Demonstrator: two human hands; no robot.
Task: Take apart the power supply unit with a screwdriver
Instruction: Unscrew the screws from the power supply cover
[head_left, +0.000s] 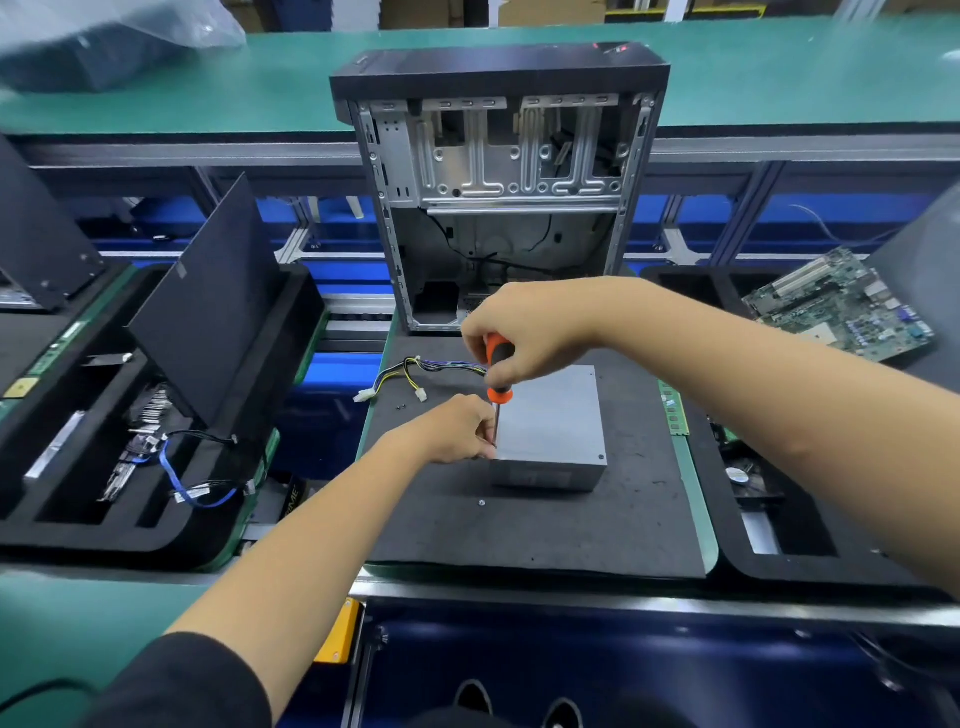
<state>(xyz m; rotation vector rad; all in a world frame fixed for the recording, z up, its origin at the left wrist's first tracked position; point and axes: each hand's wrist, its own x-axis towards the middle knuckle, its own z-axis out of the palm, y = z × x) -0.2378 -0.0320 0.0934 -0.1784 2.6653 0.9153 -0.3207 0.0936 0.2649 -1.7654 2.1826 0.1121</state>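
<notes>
- Far left, a black foam tray (156, 525) holds a leaning dark panel (208, 312), a blue cable (179, 480) and some small metal parts.
- On the dark mat (571, 530), a bundle of coloured wires (415, 371) trails off to the left, with two tiny screws (401, 408) lying just beside it.
- The left hand (457, 428) sits at the near-left corner of the metal box, fingers pinched in around the screwdriver shaft right at its tip.
- The screwdriver (497, 374), orange and black, stands nearly upright over that corner.
- The right hand (524, 338) wraps the handle from above, fingers curled tight.
- The grey metal box (550, 426) lies flat mid-mat; one loose screw (481, 502) rests in front of it.
- Behind stands an open computer case (498, 197).
- Far right, a green circuit board (841, 312) lies on another tray.
</notes>
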